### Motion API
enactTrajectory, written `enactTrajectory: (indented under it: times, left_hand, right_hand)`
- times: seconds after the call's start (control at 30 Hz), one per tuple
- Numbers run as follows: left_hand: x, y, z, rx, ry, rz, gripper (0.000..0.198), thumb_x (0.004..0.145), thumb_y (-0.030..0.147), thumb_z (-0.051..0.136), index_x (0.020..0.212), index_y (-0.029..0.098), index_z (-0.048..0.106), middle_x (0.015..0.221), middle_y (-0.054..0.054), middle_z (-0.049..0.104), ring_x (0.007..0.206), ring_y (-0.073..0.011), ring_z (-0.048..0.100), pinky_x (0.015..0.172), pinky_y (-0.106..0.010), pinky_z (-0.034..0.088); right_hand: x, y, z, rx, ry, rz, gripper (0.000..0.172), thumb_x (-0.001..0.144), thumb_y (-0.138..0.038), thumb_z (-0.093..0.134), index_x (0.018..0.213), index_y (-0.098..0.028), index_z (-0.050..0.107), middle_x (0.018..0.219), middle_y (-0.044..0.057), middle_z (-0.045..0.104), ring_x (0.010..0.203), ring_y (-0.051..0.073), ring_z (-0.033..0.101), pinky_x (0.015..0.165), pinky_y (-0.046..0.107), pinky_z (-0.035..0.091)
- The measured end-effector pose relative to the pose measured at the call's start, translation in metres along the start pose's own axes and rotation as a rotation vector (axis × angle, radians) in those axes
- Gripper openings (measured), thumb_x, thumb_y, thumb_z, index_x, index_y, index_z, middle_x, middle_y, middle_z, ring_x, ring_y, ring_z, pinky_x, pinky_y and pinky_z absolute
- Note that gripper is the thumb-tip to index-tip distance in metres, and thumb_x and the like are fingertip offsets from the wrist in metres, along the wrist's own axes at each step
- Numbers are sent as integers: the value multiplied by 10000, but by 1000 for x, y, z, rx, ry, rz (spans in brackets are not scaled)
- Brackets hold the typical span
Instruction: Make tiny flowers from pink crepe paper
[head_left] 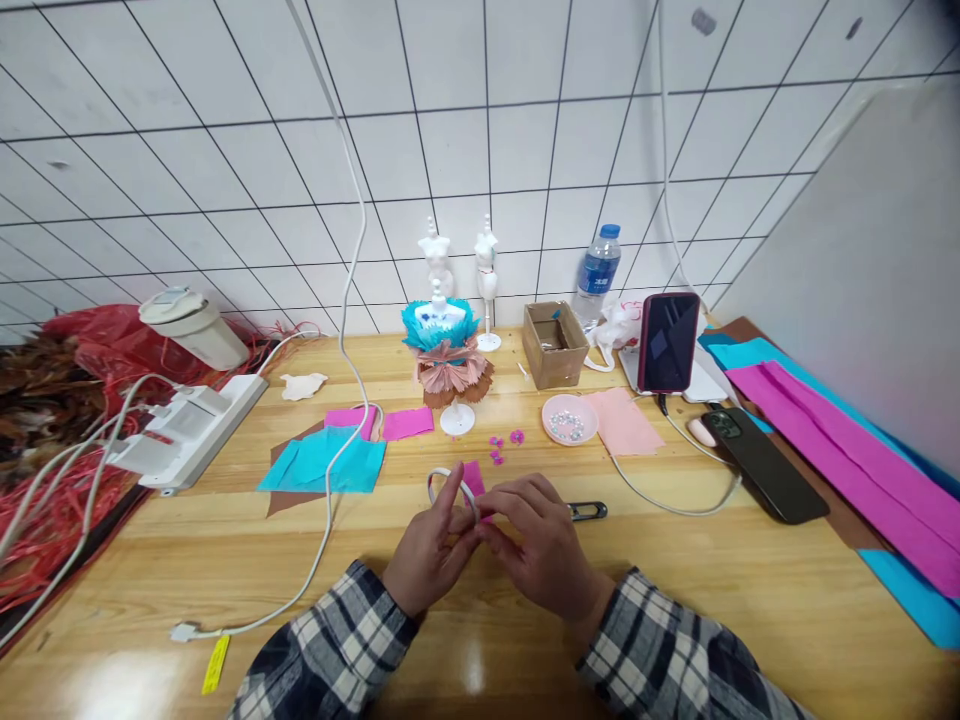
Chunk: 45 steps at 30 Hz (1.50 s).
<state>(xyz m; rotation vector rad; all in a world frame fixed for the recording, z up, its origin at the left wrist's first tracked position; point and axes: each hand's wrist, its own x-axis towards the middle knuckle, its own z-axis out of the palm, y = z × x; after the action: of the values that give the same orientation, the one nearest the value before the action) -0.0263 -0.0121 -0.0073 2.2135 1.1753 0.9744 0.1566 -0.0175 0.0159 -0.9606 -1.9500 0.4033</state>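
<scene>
My left hand (435, 550) and my right hand (536, 545) meet fingertip to fingertip low over the table. Both have thumb and fingers pinched together, with the left index finger raised. What sits between the tips is too small to make out. A magenta paper piece (474, 478) shows just beyond the fingertips. A thin white loop (436, 475) stands by the left index finger, partly hidden by it. Small crumpled magenta bits (496, 457) lie farther back. A black-handled tool (589, 511) is partly covered by my right hand.
A mini dress form in a turquoise, pink and brown ruffled paper dress (446, 365) stands behind. Right of it are a cardboard box (566, 365), a dish of beads (550, 427) and phones (765, 465). Turquoise paper (322, 462) and a white cable (330, 480) lie left.
</scene>
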Motion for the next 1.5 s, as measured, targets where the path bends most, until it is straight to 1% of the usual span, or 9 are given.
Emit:
enactTrajectory:
  times: [0.17,0.47,0.57,0.67,0.87,1.07,1.17,1.3,1.5]
  left_hand:
    - [-1,3,2,17,-65,2,772,931,274,445,1494,225,-82,699,15,662,601,-150,633,625,-255,502]
    - [0,-3,2,27,-128,-10,769,927,261,440,1493,223,-80,660,33,625,597,-160,622,662,-266,500]
    - [1,-5,2,23,-116,-21,773,918,248,459,1493,236,-57,637,48,608,575,-154,605,706,-287,505]
    - [0,-6,3,10,-116,-45,781,910,238,468,1494,212,-50,641,44,595,574,-153,595,665,-272,497]
    - [1,-4,4,-56,-126,-62,768,905,218,460,1494,220,-32,665,39,598,602,-157,597,621,-257,478]
    - [2,-2,2,-27,-163,-4,760,909,203,455,1489,225,-36,677,37,595,590,-150,589,602,-247,475]
    - [3,1,-1,80,-132,81,701,918,210,446,1485,241,35,830,-30,653,720,-183,616,678,-293,496]
    - [2,4,-6,184,-61,175,557,940,230,396,1452,259,178,1071,-104,633,885,-217,602,778,-350,490]
    - [2,4,-8,229,32,198,407,909,174,426,1312,213,386,805,-45,585,721,-191,536,660,-324,456]
  right_hand:
    - [-2,4,1,-7,-18,9,100,865,-241,594,959,-228,624,911,36,674,861,190,570,789,360,452]
    - [-5,7,1,73,-79,53,64,844,-157,548,879,-210,539,911,47,638,865,200,561,791,371,453]
    - [-6,9,2,71,-56,60,205,848,-146,532,1041,-209,554,1016,73,640,929,209,563,816,376,467]
    - [-5,13,3,2,-53,7,332,886,-153,515,1202,-245,557,1096,65,655,961,199,575,838,372,470]
    - [-4,15,2,-123,14,-82,139,882,-222,583,985,-257,670,932,34,717,821,178,615,751,358,443]
    - [-7,13,2,-95,-48,-34,78,863,-174,570,891,-229,618,926,31,688,836,190,584,771,367,411]
    - [-7,11,0,-72,-60,-6,77,873,-166,524,895,-217,577,916,48,657,839,202,560,768,373,403]
    - [-7,10,-2,-14,25,74,49,900,-185,490,890,-213,530,867,51,616,831,205,541,749,357,411]
    - [-7,8,-2,70,40,156,78,924,-210,465,850,-207,490,820,35,567,801,187,512,722,320,400]
